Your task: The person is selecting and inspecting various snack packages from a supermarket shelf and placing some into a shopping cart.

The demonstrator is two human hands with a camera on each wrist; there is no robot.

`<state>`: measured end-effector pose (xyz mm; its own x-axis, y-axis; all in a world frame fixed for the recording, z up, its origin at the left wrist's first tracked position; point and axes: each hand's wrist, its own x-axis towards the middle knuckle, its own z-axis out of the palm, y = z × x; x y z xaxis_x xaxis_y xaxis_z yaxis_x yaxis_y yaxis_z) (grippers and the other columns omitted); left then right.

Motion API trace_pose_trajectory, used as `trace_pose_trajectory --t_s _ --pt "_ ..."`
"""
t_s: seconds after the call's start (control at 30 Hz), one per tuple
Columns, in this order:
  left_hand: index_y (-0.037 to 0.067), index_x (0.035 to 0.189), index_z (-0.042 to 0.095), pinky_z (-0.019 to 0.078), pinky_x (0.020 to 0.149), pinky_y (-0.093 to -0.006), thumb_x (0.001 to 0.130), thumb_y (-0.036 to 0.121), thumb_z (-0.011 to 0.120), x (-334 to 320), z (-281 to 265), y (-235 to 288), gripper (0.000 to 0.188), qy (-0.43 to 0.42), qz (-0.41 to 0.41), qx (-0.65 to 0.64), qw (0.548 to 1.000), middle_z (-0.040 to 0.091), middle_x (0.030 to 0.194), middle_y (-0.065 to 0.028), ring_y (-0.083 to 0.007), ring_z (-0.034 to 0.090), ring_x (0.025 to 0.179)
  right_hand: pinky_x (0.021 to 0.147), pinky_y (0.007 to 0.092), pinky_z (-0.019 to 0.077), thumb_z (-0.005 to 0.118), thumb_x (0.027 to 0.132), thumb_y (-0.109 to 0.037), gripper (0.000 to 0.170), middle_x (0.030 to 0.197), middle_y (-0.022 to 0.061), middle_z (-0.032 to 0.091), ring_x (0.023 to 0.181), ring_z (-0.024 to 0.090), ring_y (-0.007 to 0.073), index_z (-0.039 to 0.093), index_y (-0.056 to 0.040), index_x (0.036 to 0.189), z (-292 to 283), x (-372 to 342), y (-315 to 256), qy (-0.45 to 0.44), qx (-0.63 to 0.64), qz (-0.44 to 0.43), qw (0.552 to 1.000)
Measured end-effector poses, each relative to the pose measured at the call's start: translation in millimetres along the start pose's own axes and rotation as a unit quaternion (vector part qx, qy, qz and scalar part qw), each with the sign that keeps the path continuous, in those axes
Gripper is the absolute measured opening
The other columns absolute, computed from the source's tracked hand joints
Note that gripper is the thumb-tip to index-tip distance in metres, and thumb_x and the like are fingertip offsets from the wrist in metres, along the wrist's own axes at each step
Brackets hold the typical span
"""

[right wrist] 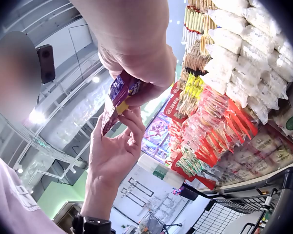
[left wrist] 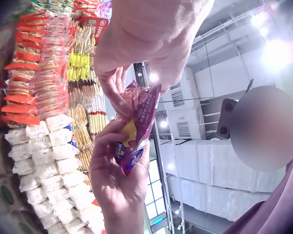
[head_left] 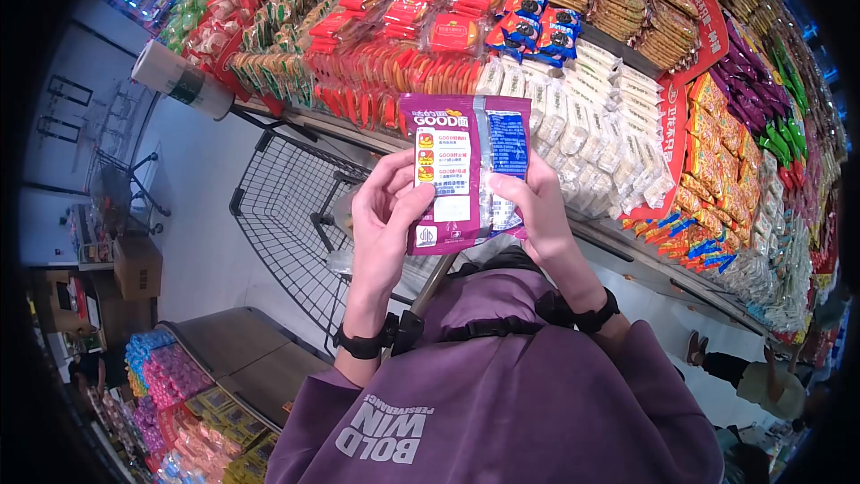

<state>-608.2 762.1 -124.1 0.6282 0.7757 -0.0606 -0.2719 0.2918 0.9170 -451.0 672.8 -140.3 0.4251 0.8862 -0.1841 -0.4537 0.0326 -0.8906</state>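
Observation:
A purple snack packet (head_left: 455,208) with printed text is held upright between both hands in front of the chest, its printed panel towards the head camera. My left hand (head_left: 385,215) pinches its left side, thumb on the front and fingers behind. On the right side, my right hand (head_left: 546,206) grips the edge the same way, thumb across the front. In the left wrist view the packet (left wrist: 145,114) appears edge-on, with my left hand (left wrist: 146,39) above and my right hand (left wrist: 119,190) below. The right wrist view shows the packet (right wrist: 118,95) between the fingers of both hands.
Sloped shelves hold wrapped snacks, among them white packets (head_left: 591,125), red-wrapped biscuits (head_left: 358,81) and orange bags (head_left: 717,152). A wire shopping cart (head_left: 287,215) stands to the left, near a plastic bag roll (head_left: 184,81). Another person (head_left: 761,381) is at the lower right.

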Motion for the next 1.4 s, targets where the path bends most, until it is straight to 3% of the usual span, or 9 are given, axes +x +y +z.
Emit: trace_pose_trajectory --t_s 0.27,1.4 --pt "-0.008 0.129 0.044 0.0468 0.094 -0.0293 0.079 0.001 0.057 0.4 -7.2 -4.8 0.052 -0.053 0.020 -0.037 0.998 0.060 0.119 -0.0174 -0.0189 0.062 0.106 0.083 0.0247 0.0473 0.064 0.085 -0.006 0.034 0.103 0.0027 0.063 0.090 0.059 0.0074 0.053 -0.0001 0.117 -3.2 -0.8 1.5 -0.005 -0.017 -0.002 1.000" --pt "-0.008 0.123 0.048 0.0475 0.087 -0.0262 0.078 -0.001 0.052 0.8 -6.6 -2.3 0.046 -0.017 0.013 0.045 0.999 0.063 0.111 -0.0137 -0.0148 0.062 0.100 0.079 0.0248 0.0481 0.069 0.085 -0.005 0.035 0.099 0.0024 0.062 0.088 0.058 0.0073 0.052 0.0007 0.115 -1.3 -1.6 1.4 -0.009 -0.067 -0.048 0.997"
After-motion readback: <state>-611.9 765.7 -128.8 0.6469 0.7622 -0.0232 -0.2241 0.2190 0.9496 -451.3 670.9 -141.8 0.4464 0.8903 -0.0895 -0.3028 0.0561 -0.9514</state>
